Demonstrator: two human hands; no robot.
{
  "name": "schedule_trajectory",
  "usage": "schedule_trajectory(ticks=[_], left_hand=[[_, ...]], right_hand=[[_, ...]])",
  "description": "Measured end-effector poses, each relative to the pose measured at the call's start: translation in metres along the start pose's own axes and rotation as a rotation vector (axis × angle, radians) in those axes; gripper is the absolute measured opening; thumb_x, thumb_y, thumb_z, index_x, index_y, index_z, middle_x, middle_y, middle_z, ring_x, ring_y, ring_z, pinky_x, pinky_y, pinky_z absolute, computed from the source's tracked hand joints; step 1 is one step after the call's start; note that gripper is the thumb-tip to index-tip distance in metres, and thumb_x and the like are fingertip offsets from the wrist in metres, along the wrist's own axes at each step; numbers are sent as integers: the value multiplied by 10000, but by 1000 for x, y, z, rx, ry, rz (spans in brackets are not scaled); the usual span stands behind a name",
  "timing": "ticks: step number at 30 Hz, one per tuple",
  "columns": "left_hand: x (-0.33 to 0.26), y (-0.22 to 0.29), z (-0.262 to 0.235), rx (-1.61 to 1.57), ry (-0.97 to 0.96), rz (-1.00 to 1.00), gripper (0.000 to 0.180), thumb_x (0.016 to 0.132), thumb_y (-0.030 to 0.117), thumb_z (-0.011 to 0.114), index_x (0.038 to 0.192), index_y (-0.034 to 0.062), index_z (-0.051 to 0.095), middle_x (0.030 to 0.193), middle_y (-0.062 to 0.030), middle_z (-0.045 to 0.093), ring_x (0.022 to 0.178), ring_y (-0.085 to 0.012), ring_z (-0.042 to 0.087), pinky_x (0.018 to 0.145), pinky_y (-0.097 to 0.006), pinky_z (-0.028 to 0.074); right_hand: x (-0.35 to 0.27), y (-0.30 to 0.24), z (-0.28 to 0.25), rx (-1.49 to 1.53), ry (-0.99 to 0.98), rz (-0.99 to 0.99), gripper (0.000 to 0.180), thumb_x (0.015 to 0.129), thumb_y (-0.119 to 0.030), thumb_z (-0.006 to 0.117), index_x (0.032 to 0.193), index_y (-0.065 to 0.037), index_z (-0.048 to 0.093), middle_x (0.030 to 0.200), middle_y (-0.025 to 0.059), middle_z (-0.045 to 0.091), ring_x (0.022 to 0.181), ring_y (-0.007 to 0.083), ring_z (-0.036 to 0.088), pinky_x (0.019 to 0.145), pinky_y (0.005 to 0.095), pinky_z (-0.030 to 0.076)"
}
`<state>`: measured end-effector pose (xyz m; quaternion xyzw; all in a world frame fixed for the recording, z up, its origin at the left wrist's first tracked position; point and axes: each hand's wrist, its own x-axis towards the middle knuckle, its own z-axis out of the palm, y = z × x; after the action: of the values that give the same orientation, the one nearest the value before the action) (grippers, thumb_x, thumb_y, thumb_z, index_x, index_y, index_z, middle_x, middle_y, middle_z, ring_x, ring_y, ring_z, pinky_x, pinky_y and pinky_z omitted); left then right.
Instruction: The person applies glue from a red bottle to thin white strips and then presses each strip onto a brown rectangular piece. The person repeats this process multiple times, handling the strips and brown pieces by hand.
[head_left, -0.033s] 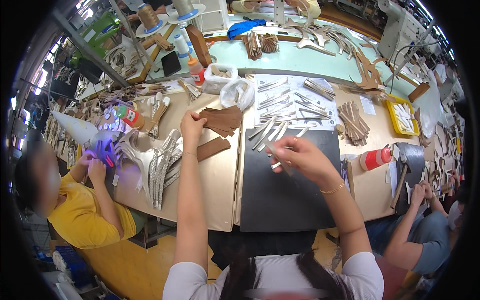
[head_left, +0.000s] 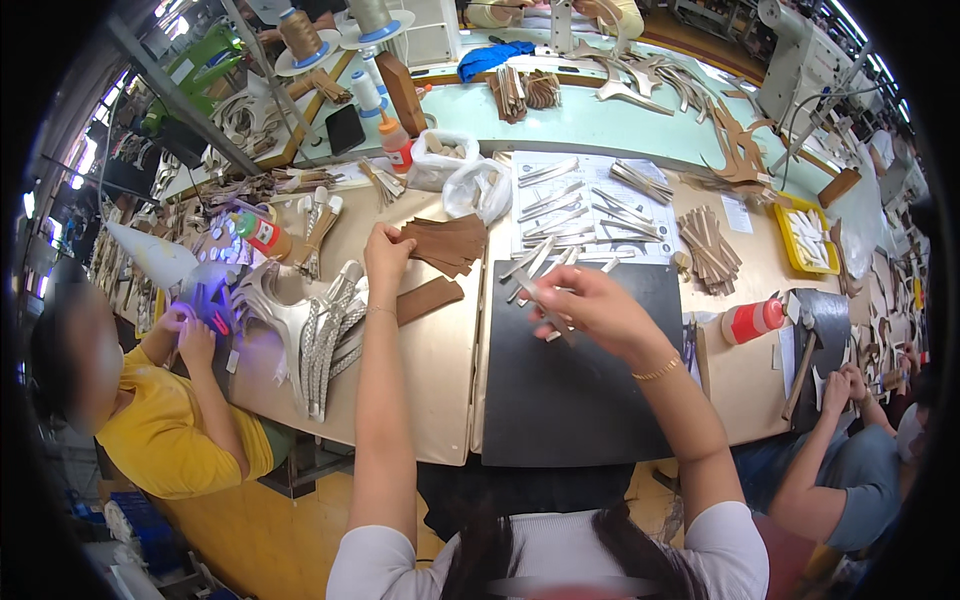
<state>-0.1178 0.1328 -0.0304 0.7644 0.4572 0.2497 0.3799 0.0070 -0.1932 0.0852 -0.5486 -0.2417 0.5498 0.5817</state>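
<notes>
My left hand (head_left: 387, 255) has its fingers closed at the left end of a fanned stack of brown leather strips (head_left: 448, 245). In my right hand (head_left: 592, 308), raised over the black mat (head_left: 580, 405), the fingers pinch a thin pale strip (head_left: 530, 289) that slants across them. Motion blurs the strip's lower end. Several silvery strips (head_left: 548, 222) lie in rows on printed paper sheets (head_left: 600, 180) beyond the mat, some overlapping its far edge. A single wider brown piece (head_left: 430, 298) rests below the stack, partly behind my left forearm.
Braided silvery straps (head_left: 325, 345) are piled at left, near a person in yellow (head_left: 175, 430). Plastic bags (head_left: 478, 190) and an orange-tipped bottle (head_left: 395, 145) stand behind the stack. At right are bundled tan strips (head_left: 710, 250), a red bottle (head_left: 752, 320) and a yellow tray (head_left: 808, 240).
My right hand has shifted slightly left, and the pale strip in it has changed its tilt. My left hand stays at the brown stack.
</notes>
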Motion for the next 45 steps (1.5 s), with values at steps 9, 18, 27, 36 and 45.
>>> schedule_trajectory(ticks=[9,18,27,36,45], left_hand=[[8,-7,-4,-128,-137,-38,206,727,96,756,867,-15,655,765,-97,695,628,-167,639,586,-299,509],[-14,5,-12,-451,-201,22,111,732,-3,647,754,36,546,964,-166,700,856,-172,656,704,-278,501],[-46,30,-88,-665,-156,-122,204,877,-7,616,1043,35,507,1128,-177,622,922,-217,662,756,-376,609],[-184,81,-97,-685,-375,-59,308,884,-2,678,1179,-8,590,1095,-118,630,923,-141,657,729,-269,596],[-285,69,12,28,-351,457,313,773,101,789,1074,74,708,1097,-112,596,986,-301,523,870,-398,455]], right_hand=[[170,6,18,89,-69,155,200,1008,-194,568,1092,-15,541,1072,81,620,1000,217,680,779,305,601],[201,-7,6,-19,-124,191,198,1007,-214,557,1065,-29,514,1008,80,599,968,262,705,694,297,609],[201,-4,4,-15,-169,246,209,1020,-218,527,1085,-28,466,1026,106,571,945,296,715,688,309,633],[89,-25,-11,204,-215,-111,232,991,-125,583,1197,-35,531,1098,66,619,1010,261,699,829,320,605],[-108,29,-31,-55,212,78,233,923,-146,698,1083,19,659,877,57,703,768,108,675,723,238,546]])
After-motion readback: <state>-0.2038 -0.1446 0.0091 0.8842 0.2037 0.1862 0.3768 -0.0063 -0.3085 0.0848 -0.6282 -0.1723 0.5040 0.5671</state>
